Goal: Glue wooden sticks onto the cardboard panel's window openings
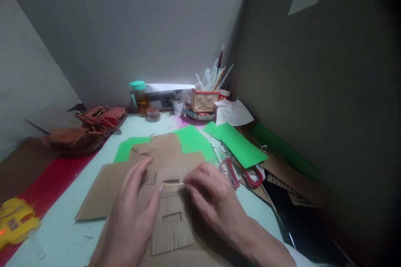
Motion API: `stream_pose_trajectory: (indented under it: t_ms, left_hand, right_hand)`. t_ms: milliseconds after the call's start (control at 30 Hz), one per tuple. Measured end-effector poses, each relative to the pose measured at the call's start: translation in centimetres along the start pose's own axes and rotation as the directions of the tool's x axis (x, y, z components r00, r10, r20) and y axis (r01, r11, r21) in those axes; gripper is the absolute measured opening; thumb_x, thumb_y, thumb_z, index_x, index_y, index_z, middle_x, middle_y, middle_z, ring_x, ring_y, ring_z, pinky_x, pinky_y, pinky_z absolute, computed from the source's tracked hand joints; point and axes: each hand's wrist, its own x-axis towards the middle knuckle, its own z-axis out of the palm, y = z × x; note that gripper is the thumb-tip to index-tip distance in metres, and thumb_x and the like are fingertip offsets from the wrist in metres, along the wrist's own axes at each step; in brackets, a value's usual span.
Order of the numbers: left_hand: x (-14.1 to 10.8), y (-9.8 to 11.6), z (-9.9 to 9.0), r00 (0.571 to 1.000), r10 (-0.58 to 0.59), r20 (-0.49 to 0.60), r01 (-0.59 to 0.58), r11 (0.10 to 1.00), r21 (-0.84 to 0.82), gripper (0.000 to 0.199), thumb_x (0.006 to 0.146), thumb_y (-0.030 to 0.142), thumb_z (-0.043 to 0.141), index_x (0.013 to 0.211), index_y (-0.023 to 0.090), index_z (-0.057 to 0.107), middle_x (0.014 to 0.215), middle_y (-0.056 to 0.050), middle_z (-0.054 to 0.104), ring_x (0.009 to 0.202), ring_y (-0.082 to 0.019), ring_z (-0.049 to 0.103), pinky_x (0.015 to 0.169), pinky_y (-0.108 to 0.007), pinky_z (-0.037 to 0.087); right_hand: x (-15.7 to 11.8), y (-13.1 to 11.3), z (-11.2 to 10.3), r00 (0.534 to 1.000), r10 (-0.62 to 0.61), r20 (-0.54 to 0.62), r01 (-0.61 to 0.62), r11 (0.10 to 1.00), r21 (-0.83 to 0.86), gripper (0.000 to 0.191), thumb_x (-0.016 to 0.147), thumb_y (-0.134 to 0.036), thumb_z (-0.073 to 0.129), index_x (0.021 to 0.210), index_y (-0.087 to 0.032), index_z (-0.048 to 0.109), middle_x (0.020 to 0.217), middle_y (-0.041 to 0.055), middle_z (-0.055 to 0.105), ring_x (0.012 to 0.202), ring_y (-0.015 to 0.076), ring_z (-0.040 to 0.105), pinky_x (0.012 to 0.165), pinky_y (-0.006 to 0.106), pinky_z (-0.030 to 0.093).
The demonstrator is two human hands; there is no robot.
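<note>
My right hand is closed, thumb and fingertips pinching one end of a thin pale wooden stick. The stick lies crosswise over a ribbed cardboard strip, just below a dark slot; a second slot shows lower down. To the left, my left hand is open, with its fingers apart and its thumb tip by the stick's other end. Whether that thumb touches the stick, I cannot tell. Beneath both hands spreads a larger piece of brown cardboard, partly hidden by them.
Red-handled scissors lie right of my right hand, beside green paper. A yellow glue gun rests at the left edge. Behind stand a teal-lidded jug, a small round jar and a box of sticks. Brown-red models sit far left.
</note>
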Motion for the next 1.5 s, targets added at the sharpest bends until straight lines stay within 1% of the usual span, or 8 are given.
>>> stream_pose_trajectory:
  t_ms: [67, 133, 200, 267, 467, 700, 1133, 1500]
  left_hand:
    - [0.0, 0.4, -0.6, 0.981, 0.194, 0.016, -0.194, 0.977, 0.091, 0.031, 0.093, 0.027, 0.061, 0.124, 0.026, 0.062, 0.133, -0.010, 0.064, 0.129, -0.030, 0.053, 0.111, -0.055, 0.038]
    - [-0.1, 0.9, -1.1, 0.907, 0.395, 0.147, -0.418, 0.889, 0.188, 0.027, 0.093, 0.018, 0.061, 0.118, 0.023, 0.064, 0.120, -0.008, 0.068, 0.122, -0.027, 0.054, 0.105, -0.049, 0.041]
    - [-0.5, 1.2, -1.5, 0.817, 0.490, 0.304, -0.565, 0.785, 0.253, 0.028, 0.093, 0.010, 0.056, 0.119, 0.020, 0.060, 0.106, -0.008, 0.069, 0.102, -0.024, 0.060, 0.089, -0.042, 0.048]
    - [-0.7, 1.3, -1.5, 0.769, 0.504, 0.392, -0.622, 0.731, 0.279, 0.027, 0.094, 0.005, 0.052, 0.117, 0.017, 0.058, 0.093, -0.007, 0.067, 0.085, -0.022, 0.059, 0.077, -0.039, 0.051]
    - [-1.0, 0.6, -0.9, 0.763, 0.518, 0.387, -0.638, 0.700, 0.321, 0.017, 0.091, 0.004, 0.049, 0.095, 0.018, 0.058, 0.078, -0.007, 0.062, 0.072, -0.025, 0.061, 0.063, -0.039, 0.054]
    - [-0.9, 1.5, -0.6, 0.756, 0.549, 0.357, -0.652, 0.678, 0.339, 0.024, 0.089, 0.003, 0.046, 0.076, 0.021, 0.056, 0.065, -0.004, 0.059, 0.058, -0.023, 0.060, 0.053, -0.039, 0.051]
    - [-0.7, 2.4, -1.1, 0.772, 0.475, 0.422, -0.625, 0.686, 0.371, 0.027, 0.090, 0.006, 0.041, 0.075, 0.027, 0.048, 0.063, 0.001, 0.060, 0.052, -0.018, 0.061, 0.047, -0.030, 0.043]
    - [-1.0, 1.6, -1.1, 0.755, 0.448, 0.479, -0.613, 0.741, 0.274, 0.026, 0.094, 0.008, 0.038, 0.079, 0.026, 0.051, 0.067, 0.000, 0.063, 0.058, -0.019, 0.066, 0.052, -0.031, 0.050]
  right_hand:
    - [-0.1, -0.3, 0.0, 1.000, -0.017, 0.015, 0.017, 1.000, 0.004, 0.018, 0.095, -0.011, 0.052, 0.089, -0.013, 0.068, 0.083, 0.0075, 0.062, 0.080, 0.0193, 0.056, 0.071, 0.032, 0.043]
    - [-0.2, -0.6, 0.0, 0.998, -0.057, 0.037, 0.057, 0.998, 0.010, 0.019, 0.095, -0.011, 0.051, 0.090, -0.012, 0.069, 0.083, 0.0081, 0.061, 0.080, 0.0194, 0.055, 0.069, 0.032, 0.043]
    - [-0.4, -0.8, 0.0, 0.993, -0.107, 0.057, 0.107, 0.994, 0.011, 0.020, 0.096, -0.011, 0.050, 0.091, -0.010, 0.070, 0.082, 0.0088, 0.061, 0.079, 0.0196, 0.054, 0.068, 0.031, 0.043]
    - [-0.5, -0.9, 0.1, 0.989, -0.136, 0.058, 0.135, 0.991, 0.009, 0.021, 0.096, -0.012, 0.050, 0.092, -0.009, 0.070, 0.082, 0.0095, 0.061, 0.079, 0.0197, 0.054, 0.068, 0.031, 0.043]
    - [-0.7, -0.9, 0.4, 0.992, -0.113, 0.063, 0.115, 0.993, -0.025, 0.012, 0.095, -0.015, 0.051, 0.095, -0.011, 0.062, 0.084, 0.0078, 0.061, 0.076, 0.0182, 0.055, 0.067, 0.030, 0.043]
    - [-0.5, -0.7, 0.2, 0.962, -0.096, 0.255, 0.162, 0.954, -0.251, 0.027, 0.100, -0.018, 0.039, 0.079, -0.017, 0.055, 0.076, 0.0033, 0.053, 0.067, 0.0168, 0.047, 0.060, 0.030, 0.035]
    - [-0.4, -0.5, 0.1, 0.943, -0.107, 0.316, 0.221, 0.910, -0.351, 0.023, 0.096, -0.022, 0.041, 0.075, -0.020, 0.051, 0.074, 0.0017, 0.055, 0.065, 0.0161, 0.042, 0.058, 0.032, 0.028]
    - [0.0, -0.8, -0.3, 0.905, -0.147, 0.398, 0.288, 0.903, -0.319, 0.023, 0.095, -0.018, 0.038, 0.080, -0.018, 0.055, 0.082, 0.0055, 0.059, 0.071, 0.0169, 0.045, 0.058, 0.031, 0.031]
